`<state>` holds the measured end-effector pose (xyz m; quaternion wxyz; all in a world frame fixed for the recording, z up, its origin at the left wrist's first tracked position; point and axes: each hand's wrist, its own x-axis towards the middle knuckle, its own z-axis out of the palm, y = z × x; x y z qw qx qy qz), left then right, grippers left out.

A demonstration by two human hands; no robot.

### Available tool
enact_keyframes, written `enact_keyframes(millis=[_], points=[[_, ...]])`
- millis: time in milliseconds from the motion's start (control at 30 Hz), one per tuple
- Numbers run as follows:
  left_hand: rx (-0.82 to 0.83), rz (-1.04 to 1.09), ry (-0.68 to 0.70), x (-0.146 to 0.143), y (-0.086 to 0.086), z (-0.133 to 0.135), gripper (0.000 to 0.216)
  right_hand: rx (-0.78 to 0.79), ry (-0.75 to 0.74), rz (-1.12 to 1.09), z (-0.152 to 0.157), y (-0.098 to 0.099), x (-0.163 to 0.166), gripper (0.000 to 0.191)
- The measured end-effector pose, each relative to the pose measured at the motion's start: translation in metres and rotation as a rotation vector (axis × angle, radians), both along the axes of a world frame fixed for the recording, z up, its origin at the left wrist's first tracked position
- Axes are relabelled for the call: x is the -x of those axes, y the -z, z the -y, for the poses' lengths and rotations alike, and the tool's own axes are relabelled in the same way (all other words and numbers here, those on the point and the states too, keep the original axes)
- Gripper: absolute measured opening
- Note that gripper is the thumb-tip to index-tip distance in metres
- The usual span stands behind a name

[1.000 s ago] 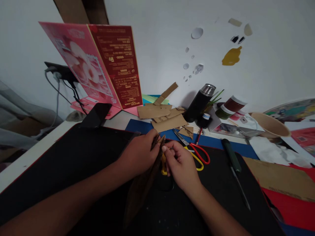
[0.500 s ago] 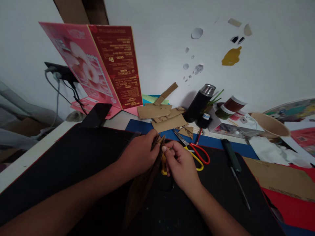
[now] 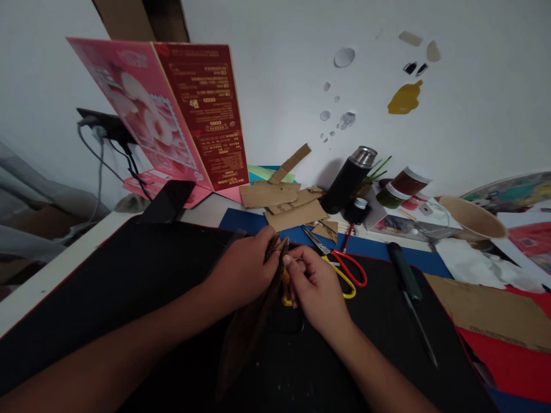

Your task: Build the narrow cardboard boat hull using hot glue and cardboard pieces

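A folded-looking piece of dark brown cardboard [image 3: 249, 332] stands on edge above the black mat, its lower part in shadow. My left hand [image 3: 247, 261] is closed around its upper end from the left. At the cardboard's right edge, my right hand [image 3: 316, 284] is closed in a pinch, its thumb tip touching or very near that edge. Whatever lies between those fingertips is hidden. Just behind my right hand rest scissors with red handles [image 3: 353, 269] and a yellow-handled tool [image 3: 346, 285], partly covered by the hand.
On the black mat [image 3: 172, 258] to the right lies a green-handled screwdriver-like tool [image 3: 407, 278]. Cardboard scraps [image 3: 297, 215], a black thermos [image 3: 346, 183] and paint jars [image 3: 402, 186] stand behind. At left are a phone [image 3: 167, 202] and an upright pink-red folder [image 3: 202, 115].
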<state>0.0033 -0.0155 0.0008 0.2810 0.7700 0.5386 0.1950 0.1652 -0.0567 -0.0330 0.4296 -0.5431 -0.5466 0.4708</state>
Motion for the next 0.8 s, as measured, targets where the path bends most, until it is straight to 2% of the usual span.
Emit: enact_keyframes(millis=[800], points=[[-0.001, -0.016, 0.000, -0.0018, -0.0014, -0.0003, 0.010, 0.003, -0.005, 0.013, 0.0006, 0.0012, -0.0015, 0.025]])
